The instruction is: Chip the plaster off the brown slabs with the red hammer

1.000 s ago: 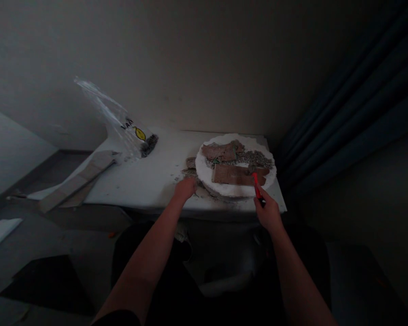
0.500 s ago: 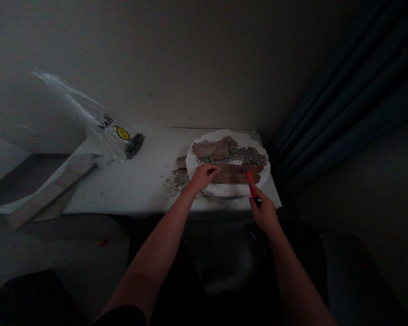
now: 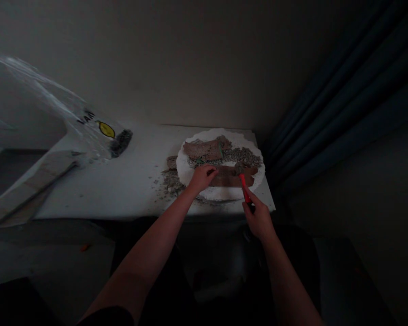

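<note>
My left hand [image 3: 201,178] is at the left end of a flat brown strip [image 3: 228,180], thumb and fingers pinched together. What lies between its fingertips is too dark to make out. In my right hand [image 3: 257,218] is a red-handled hammer [image 3: 245,190], its grey-brown head resting on or just over the strip's right part. The strip lies on a white round slab [image 3: 221,194] with a scalloped edge. Behind it on the slab are a rough brown broken piece [image 3: 204,149] and a heap of grey crumbs [image 3: 246,156].
Loose grey rubble [image 3: 172,181] is scattered on the white table [image 3: 122,190] left of the slab. Farther left stands a clear plastic bag [image 3: 88,129] with a yellow print and dark matter at its bottom. A long board [image 3: 30,188] juts over the left side. Dark curtains [image 3: 340,99] hang at right.
The view has turned slightly right, so the bag and table sit farther left. The hammer head has shifted a little left along the strip; my left hand stays at the strip's left end.
</note>
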